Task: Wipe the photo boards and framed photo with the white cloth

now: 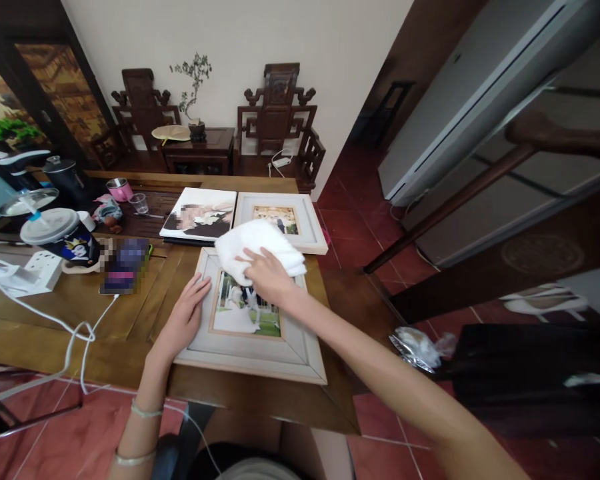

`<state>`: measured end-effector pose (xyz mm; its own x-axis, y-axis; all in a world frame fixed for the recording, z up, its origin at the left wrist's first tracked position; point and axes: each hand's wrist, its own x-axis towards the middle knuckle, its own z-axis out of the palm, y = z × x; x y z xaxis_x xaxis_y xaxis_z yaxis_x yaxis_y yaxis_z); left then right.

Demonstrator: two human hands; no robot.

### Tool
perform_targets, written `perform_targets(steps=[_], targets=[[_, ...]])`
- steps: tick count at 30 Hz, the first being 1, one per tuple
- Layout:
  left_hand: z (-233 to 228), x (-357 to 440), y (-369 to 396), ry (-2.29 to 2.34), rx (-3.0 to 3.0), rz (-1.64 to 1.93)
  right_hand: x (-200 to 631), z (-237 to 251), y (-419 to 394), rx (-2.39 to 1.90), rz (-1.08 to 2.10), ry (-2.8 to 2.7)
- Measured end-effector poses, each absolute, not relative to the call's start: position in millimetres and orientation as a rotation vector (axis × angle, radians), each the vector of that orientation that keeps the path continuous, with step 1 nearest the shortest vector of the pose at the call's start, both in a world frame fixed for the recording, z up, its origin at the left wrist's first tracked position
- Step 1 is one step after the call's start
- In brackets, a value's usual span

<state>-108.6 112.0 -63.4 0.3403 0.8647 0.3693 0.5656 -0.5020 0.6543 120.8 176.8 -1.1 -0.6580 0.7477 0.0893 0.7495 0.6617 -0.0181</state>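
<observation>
A white picture frame lies flat on the wooden table, with a wedding photo in its middle. My left hand rests on the frame's left side, fingers stretched out and nothing held. In my right hand is a folded white cloth, pressed down over the far part of the frame. The cloth and hand hide the top of the photo. Just beyond lie a second white picture frame and a photo album with a picture on its cover.
To the left are a phone on a charging cable, a lidded cup, a power strip, a pink mug and a small clear cup. A dark wooden chair stands at the right, past the table edge.
</observation>
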Motion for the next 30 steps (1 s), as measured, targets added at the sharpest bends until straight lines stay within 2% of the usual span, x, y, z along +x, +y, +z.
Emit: perform_targets(steps=[6,9,18,24,30], targets=[[-62,-107,111,1.283,2.21,0.969,189,6,159,-1.545,-0.082,-2.707],[-61,-106,111,1.323,2.225,0.935,200,6,139,-1.551,-0.05,-2.756],[-57,-107,113,1.295,2.253,0.906,199,11,39,-1.488,0.468,-2.779],[-55,-109,114,1.273,2.277,0.853,193,-6,87,-1.633,0.238,-2.539],[-56,-110,116,1.252,2.281,0.878,189,-22,140,-1.49,-0.033,-2.511]])
